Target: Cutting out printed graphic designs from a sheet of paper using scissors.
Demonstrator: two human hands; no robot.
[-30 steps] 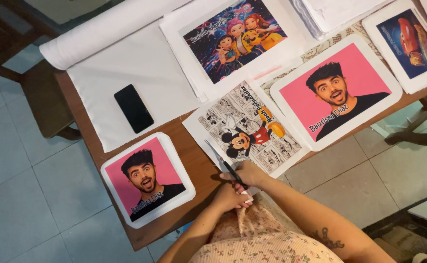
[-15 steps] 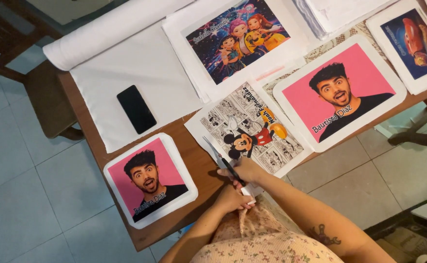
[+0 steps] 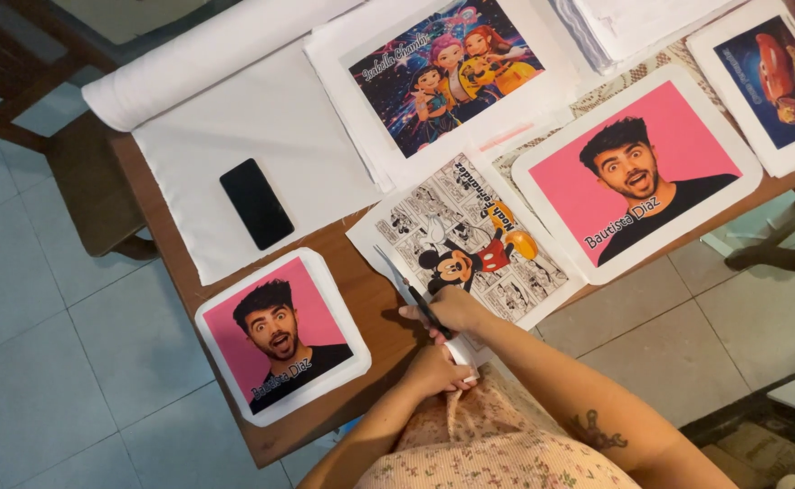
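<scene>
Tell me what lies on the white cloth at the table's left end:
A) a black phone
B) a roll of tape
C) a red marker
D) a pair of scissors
A: a black phone lies flat on the white cloth, while the scissors are in the right hand over the black-and-white cartoon print.

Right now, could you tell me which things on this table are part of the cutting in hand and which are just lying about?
In hand:
- scissors, held by the right hand
- black-and-white cartoon print
- white offcut at the left hand

Lying about:
- black phone
- small pink portrait print
- large pink portrait print
- white fabric roll
- red car print
</scene>
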